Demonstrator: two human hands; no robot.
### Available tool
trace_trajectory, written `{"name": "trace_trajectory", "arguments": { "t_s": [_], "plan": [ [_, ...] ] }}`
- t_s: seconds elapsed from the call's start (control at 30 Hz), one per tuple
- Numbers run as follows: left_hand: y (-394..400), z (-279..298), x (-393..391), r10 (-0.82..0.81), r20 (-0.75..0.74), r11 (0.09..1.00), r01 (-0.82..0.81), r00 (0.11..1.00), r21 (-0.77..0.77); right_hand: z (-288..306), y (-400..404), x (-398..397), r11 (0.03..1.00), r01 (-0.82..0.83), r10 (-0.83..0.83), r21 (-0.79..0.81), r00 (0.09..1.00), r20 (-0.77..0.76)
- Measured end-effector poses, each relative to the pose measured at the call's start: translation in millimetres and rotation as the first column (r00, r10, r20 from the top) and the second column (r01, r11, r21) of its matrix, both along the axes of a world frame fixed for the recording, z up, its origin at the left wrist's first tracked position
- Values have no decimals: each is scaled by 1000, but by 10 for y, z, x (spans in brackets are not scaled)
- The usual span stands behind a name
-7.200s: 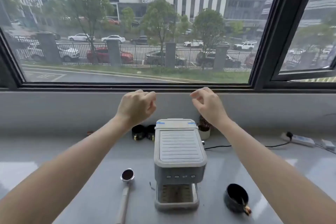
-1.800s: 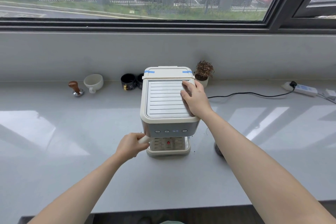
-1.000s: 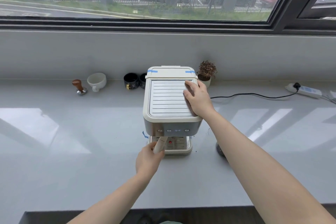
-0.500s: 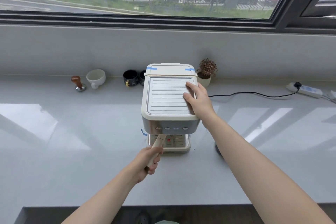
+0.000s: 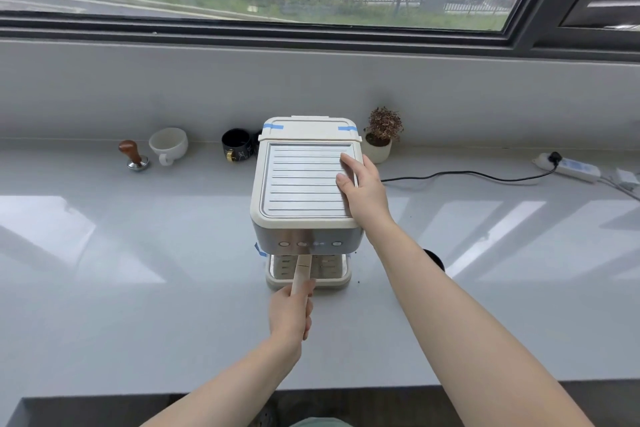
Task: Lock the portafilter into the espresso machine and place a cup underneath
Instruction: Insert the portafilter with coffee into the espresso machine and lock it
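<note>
Portafilter handle (image 5: 302, 270) now swung centre, left hand (image 5: 291, 315) gripping.

Soft window daylight, glossy glare, wide-angle bowing

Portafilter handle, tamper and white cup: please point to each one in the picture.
portafilter handle (image 5: 302, 269): head view, bare shaft above the left hand.
tamper (image 5: 128, 148): head view, brown wooden knob.
white cup (image 5: 168, 144): head view, inside of bowl.
</note>
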State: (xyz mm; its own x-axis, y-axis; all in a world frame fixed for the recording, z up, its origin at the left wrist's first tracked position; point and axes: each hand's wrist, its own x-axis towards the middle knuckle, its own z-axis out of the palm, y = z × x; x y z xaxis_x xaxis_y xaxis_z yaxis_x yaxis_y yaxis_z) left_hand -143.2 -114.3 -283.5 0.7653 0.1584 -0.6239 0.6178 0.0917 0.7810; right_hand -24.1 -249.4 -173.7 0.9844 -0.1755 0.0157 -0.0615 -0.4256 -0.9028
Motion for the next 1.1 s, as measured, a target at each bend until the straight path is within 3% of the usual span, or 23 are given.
{"name": "trace_trajectory", "arguments": {
  "t_s": [0.6, 0.9, 1.1],
  "plan": [
    [-41, 33, 7, 18, 8, 998, -18, 1000, 68, -25, -14, 16, 999, -12, 12, 33, 1000, 17],
    [-313, -52, -20, 166, -53, 979, -158, 985, 131, -90, -29, 51, 998, 1, -1, 70, 1000, 8],
    [-267, -45, -25, 126, -54, 985, -119, 991, 124, -115, -27, 47, 996, 6, -8, 92, 1000, 23]
  ]
}}
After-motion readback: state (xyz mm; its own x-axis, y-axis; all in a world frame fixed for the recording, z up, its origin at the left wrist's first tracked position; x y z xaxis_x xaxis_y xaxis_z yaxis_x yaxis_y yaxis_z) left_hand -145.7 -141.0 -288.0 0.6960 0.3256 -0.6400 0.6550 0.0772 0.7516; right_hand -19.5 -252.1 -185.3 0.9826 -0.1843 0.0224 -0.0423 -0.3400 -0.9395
